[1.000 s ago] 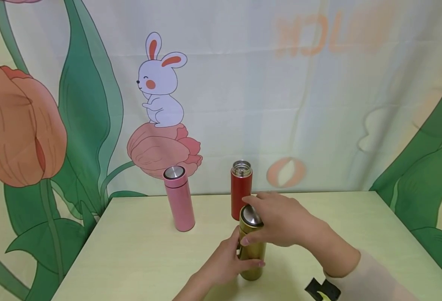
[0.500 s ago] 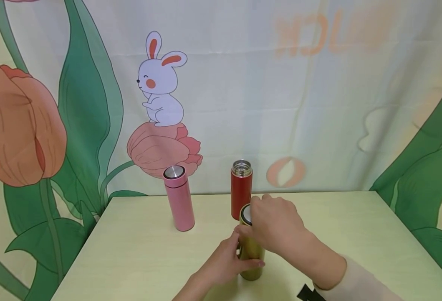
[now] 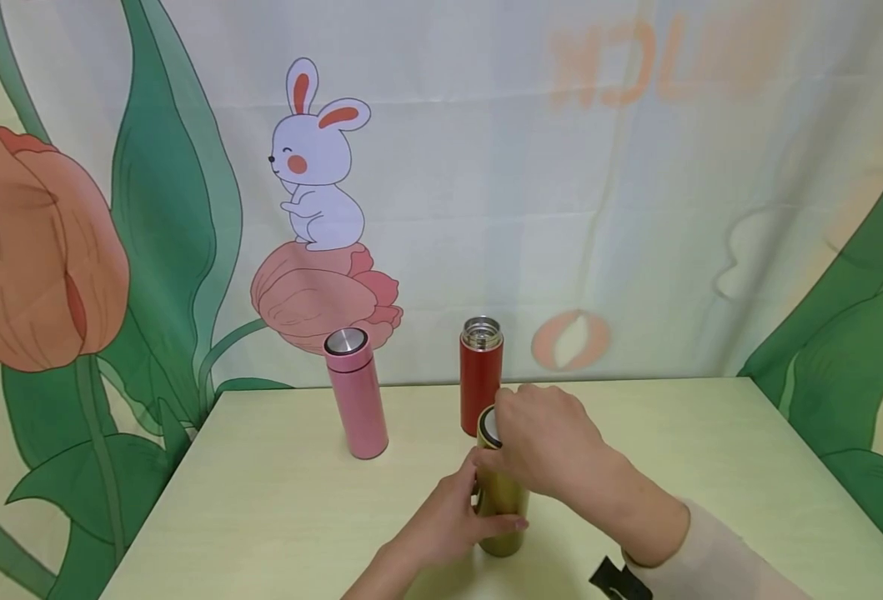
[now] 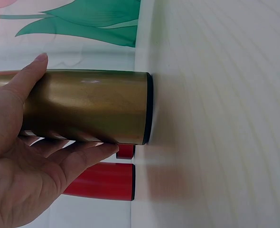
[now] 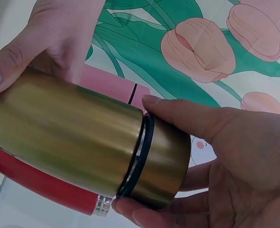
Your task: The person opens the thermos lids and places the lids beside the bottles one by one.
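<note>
A gold thermos flask (image 3: 503, 510) stands upright near the front middle of the table. My left hand (image 3: 447, 518) grips its body from the left, thumb on the near side. Around its lid (image 5: 167, 161) curl the fingers and thumb of my right hand (image 3: 554, 440), which hides most of the lid top in the head view. A thin gap with silvery metal shows between lid and body in the right wrist view, beside a black ring. Just behind stands a red thermos flask (image 3: 480, 379), its silver mouth uncovered.
A pink thermos flask (image 3: 358, 408) with its lid on stands at the back left of the pale wooden table (image 3: 261, 500). A small red piece (image 4: 126, 151) with a dark edge sits near the red flask. A printed curtain (image 3: 426, 208) hangs behind the table.
My right hand has turned on the gold flask's lid, its knuckles now over the top and its forearm lower. My left hand and the flasks have stayed put.
</note>
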The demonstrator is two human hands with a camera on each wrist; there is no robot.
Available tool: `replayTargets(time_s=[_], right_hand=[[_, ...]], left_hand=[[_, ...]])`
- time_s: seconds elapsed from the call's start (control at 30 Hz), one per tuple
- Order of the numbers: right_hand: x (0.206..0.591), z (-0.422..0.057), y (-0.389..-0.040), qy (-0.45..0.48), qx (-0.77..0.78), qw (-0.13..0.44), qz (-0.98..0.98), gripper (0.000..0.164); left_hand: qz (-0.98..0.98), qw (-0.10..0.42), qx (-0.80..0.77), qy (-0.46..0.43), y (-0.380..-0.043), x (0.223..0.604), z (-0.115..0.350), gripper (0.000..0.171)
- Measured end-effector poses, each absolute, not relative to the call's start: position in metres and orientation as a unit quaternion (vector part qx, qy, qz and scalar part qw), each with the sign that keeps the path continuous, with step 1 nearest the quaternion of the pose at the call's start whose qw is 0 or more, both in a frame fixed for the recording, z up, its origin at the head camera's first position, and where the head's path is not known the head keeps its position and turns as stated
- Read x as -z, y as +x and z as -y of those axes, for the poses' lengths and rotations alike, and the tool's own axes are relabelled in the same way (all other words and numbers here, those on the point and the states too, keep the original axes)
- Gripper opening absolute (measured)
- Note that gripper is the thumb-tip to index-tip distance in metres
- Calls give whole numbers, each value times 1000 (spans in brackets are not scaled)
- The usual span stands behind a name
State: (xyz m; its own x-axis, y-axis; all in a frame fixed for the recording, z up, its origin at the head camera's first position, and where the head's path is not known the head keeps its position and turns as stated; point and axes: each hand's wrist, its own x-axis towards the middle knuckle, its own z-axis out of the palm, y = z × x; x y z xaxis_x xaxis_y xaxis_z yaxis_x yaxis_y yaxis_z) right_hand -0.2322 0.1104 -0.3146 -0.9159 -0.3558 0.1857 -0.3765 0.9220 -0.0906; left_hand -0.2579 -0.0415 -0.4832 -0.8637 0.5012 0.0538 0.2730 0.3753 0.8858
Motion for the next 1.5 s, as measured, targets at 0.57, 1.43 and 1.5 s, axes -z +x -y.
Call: replayTargets(time_s=[0.57,1.43,1.5], right_hand=[[304,-121,-241,249,-73,8,966,41],[299,-134,-253,311,-126,-73,939,54],[299,-135,-254,315,-132,-78,937,56]], left_hand=[[-817,115,-513,235,-259,484,41,74],[-814,132,-520,220,-261,484,41,74],[-815,128,-518,223,-261,484,42,74]])
